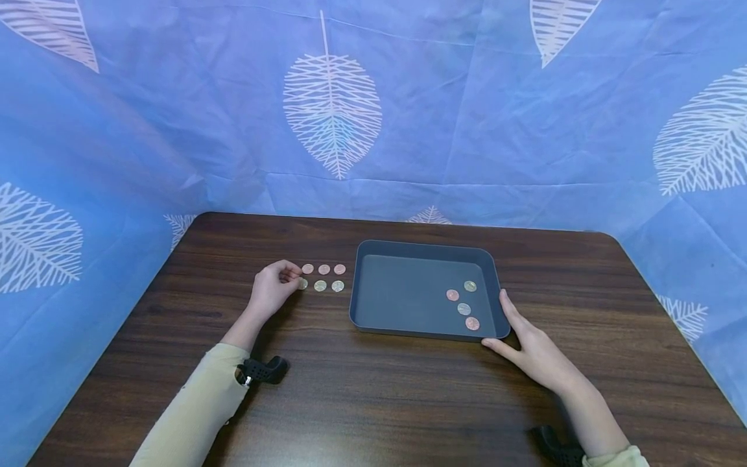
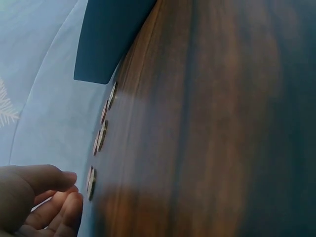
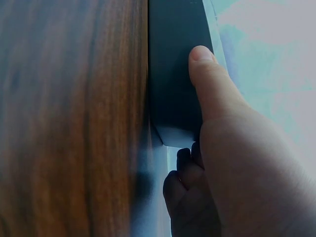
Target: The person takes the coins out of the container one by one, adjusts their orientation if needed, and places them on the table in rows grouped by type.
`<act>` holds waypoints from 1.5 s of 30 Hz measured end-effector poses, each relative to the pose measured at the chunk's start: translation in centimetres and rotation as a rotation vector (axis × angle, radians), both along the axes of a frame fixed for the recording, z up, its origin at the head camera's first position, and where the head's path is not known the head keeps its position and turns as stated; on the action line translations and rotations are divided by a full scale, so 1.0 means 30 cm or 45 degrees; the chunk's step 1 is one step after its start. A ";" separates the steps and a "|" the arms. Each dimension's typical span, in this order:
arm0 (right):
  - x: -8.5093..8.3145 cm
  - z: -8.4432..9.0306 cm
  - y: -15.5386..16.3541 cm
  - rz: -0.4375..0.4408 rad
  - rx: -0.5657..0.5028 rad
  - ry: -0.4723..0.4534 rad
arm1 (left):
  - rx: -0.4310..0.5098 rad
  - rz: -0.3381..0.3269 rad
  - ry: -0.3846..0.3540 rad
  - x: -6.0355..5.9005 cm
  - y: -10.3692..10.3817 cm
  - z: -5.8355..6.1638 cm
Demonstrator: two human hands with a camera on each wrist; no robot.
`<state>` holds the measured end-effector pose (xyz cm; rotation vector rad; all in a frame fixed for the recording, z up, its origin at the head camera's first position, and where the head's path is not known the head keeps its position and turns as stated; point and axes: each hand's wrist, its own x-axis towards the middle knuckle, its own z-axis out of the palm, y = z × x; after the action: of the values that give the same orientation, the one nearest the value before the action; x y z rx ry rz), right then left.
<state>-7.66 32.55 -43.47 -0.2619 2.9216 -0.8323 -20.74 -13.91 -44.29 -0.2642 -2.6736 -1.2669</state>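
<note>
1. On the table, the left hand curls its fingertips at the nearest coin of six; whether it pinches it I cannot tell.
2. Right hand rests open against the tray corner; four coins lie inside.

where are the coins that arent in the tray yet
In the head view, the loose coins lie in two short rows on the table, left of the tray, at the left hand's fingertips.
</note>
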 end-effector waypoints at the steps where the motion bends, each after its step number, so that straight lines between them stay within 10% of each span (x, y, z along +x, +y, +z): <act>1: 0.000 0.000 0.000 0.000 0.000 -0.001 | 0.015 -0.005 0.007 0.000 0.006 0.004; 19: 0.003 0.005 -0.003 -0.016 0.007 -0.008 | 0.204 -0.379 0.129 0.029 0.342 0.125; 45: 0.000 0.000 -0.009 -0.053 0.028 -0.004 | 0.160 -0.698 -0.057 0.025 0.759 0.125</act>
<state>-7.67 32.26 -43.47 -0.1980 2.9409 -0.8047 -19.98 8.85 -40.55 -1.0145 -2.6333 -1.5837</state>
